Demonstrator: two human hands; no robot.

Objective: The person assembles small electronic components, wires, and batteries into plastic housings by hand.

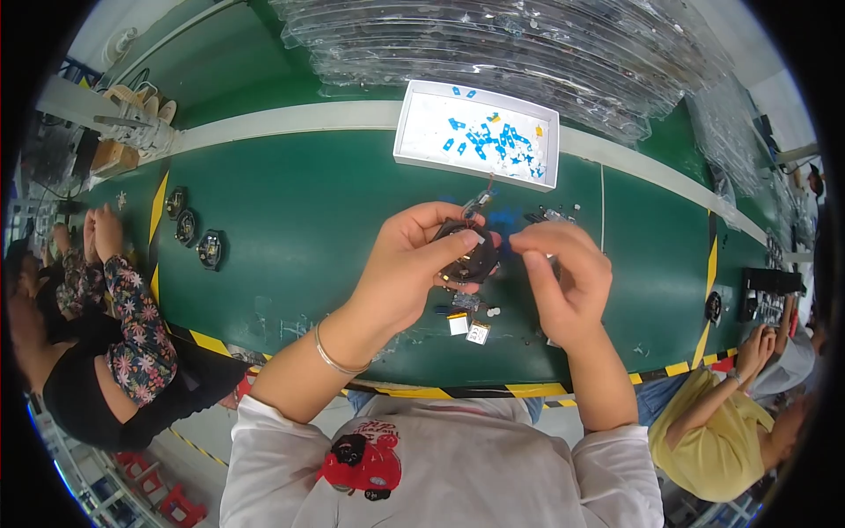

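Note:
My left hand [412,255] is closed around a black round watch case [468,253], its thumb pressed across the face and its fingers behind. Small parts show inside the case, and a small part with thin wires [478,204] sticks up from its far edge. To the right, my right hand [568,277] is close to the case, its thumb and forefinger drawn together. Whatever they may hold is too small to make out. On the table just below the case lie two small silvery-white battery packs [477,332] and some small dark parts [465,301].
Beyond my hands a white open box [407,158] holds many small blue pieces and a few yellow ones. Several watch cases [209,250] lie at the left. Clear plastic trays [493,44] are stacked at the back. People work on both sides; yellow-black tape [440,390] marks the table edge.

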